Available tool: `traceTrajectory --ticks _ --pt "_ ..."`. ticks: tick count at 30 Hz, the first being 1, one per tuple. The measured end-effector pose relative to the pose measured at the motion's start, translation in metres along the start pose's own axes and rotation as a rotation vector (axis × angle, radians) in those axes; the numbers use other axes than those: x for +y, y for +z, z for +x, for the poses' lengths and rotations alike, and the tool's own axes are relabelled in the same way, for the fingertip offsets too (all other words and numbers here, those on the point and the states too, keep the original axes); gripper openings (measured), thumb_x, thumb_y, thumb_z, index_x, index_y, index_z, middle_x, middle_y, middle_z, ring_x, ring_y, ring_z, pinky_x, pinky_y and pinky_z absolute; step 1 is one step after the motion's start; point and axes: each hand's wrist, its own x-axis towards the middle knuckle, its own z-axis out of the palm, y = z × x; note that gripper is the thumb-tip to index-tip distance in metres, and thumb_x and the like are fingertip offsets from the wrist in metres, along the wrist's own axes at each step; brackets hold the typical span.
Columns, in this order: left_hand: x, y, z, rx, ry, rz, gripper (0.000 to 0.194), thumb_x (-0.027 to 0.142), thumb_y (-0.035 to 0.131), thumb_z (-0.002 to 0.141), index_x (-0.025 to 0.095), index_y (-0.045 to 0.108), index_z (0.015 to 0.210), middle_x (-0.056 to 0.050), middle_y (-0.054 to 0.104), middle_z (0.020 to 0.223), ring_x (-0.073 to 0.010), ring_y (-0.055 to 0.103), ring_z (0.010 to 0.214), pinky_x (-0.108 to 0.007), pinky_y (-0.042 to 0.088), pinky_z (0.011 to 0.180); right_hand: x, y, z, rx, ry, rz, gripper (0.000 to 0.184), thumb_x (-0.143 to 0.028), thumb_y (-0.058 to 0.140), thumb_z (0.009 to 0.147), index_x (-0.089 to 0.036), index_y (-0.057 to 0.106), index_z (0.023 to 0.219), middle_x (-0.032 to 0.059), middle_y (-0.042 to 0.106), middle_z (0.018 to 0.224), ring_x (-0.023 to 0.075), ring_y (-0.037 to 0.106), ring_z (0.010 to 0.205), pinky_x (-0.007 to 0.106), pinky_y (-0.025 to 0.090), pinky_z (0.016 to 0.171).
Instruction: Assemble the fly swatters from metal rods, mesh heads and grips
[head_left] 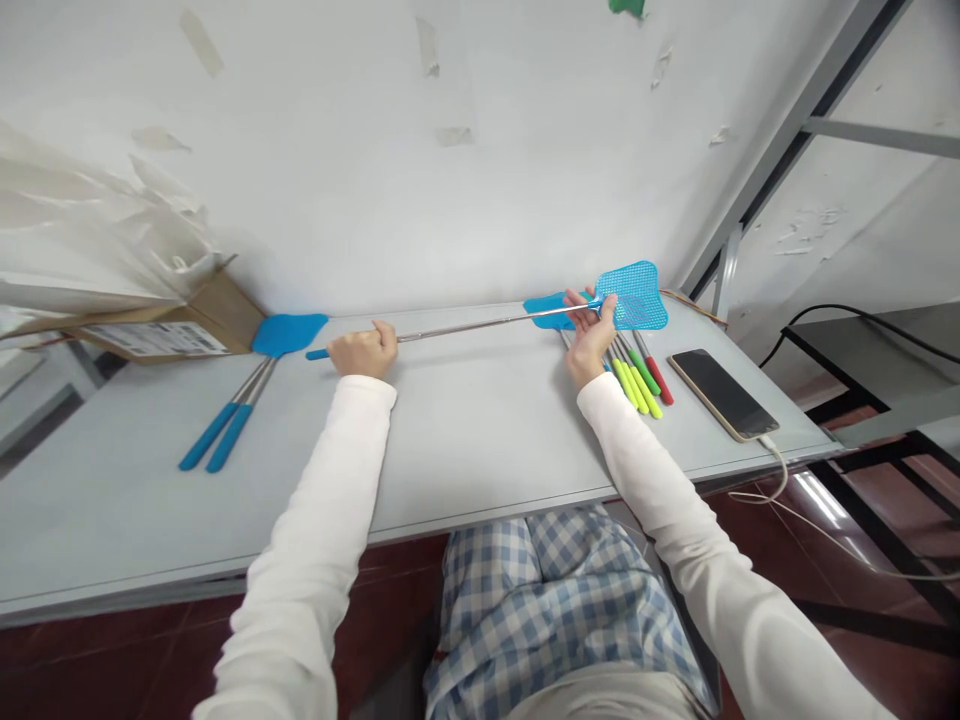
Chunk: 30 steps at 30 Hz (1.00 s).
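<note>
On the white bench [420,470], a cardboard box [202,325] sits at upper left, and a phone [721,395] lies at right, just beside green, yellow and red fly swatters [637,375]. Two other swatters [225,420] lie left. The left hand [364,350] closes on the long metal shaft of a blue fly swatter [634,297]; the right hand [592,335] grips it near its mesh head.

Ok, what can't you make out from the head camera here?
Head view:
Green, yellow and red handled shafts: upper ends hidden by the right hand.
Second blue swatter head: partly hidden by that hand.
Cardboard box label: too small to read.
Green object: cut off by the top edge.
</note>
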Motion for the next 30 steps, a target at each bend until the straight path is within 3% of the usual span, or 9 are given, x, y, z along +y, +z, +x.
traceTrajectory --ticks 4,8,13,21,26,30 --pt "0.02 0.004 -0.009 0.029 -0.062 0.088 0.047 0.029 0.034 0.089 0.01 0.073 0.07 -0.014 0.056 0.055 -0.026 0.06 0.069 -0.035 0.037 0.067 0.006 0.009 -0.023 -0.11 0.012 -0.034 0.051 -0.062 0.035 0.093 -0.019 0.06 0.099 0.0067 0.075 0.091 0.0168 0.072 0.091 0.033 0.054 0.086" --pt "0.053 0.009 -0.024 -0.02 -0.048 0.054 0.049 0.031 0.033 0.091 0.011 0.075 0.075 -0.015 0.062 0.062 -0.0248 0.062 0.073 -0.033 0.037 0.069 0.01 0.024 -0.056 -0.273 0.019 -0.064 0.048 -0.061 0.035 0.093 -0.02 0.06 0.092 0.0083 0.076 0.095 0.0194 0.072 0.096 0.035 0.053 0.085" --pt "0.088 0.007 -0.047 -0.076 -0.042 0.053 0.057 0.031 0.026 0.096 0.011 0.077 0.081 -0.018 0.068 0.074 -0.0241 0.064 0.077 -0.032 0.037 0.069 0.013 0.034 -0.086 -0.357 0.008 -0.057 0.045 -0.058 0.038 0.094 -0.02 0.06 0.087 0.0082 0.076 0.093 0.0198 0.073 0.093 0.033 0.053 0.083" --pt "0.107 -0.003 -0.059 -0.105 -0.059 -0.039 0.058 0.034 0.024 0.099 0.015 0.075 0.078 -0.015 0.072 0.08 -0.0229 0.066 0.082 -0.031 0.037 0.069 0.016 0.034 -0.094 -0.464 0.05 -0.121 0.052 -0.066 0.038 0.091 -0.021 0.063 0.088 0.0085 0.076 0.097 0.0193 0.071 0.096 0.032 0.054 0.081" --pt "0.105 -0.01 -0.051 -0.185 -0.038 -0.429 0.06 0.048 0.023 0.1 0.018 0.061 0.064 -0.007 0.063 0.064 -0.0184 0.062 0.071 -0.028 0.037 0.063 0.015 0.03 -0.08 -0.617 -0.01 -0.308 0.051 -0.063 0.037 0.093 -0.023 0.062 0.111 0.0082 0.071 0.114 0.0199 0.065 0.109 0.032 0.051 0.083" --pt "0.105 -0.01 -0.045 -0.435 -0.15 -0.957 0.055 0.059 0.017 0.098 0.02 0.049 0.076 0.005 0.038 0.049 -0.0087 0.038 0.041 -0.022 0.028 0.046 0.015 0.018 -0.069 -0.639 -0.155 -0.741 0.039 -0.044 0.042 0.096 -0.017 0.054 0.122 0.0141 0.061 0.129 0.0223 0.055 0.12 0.038 0.045 0.096"
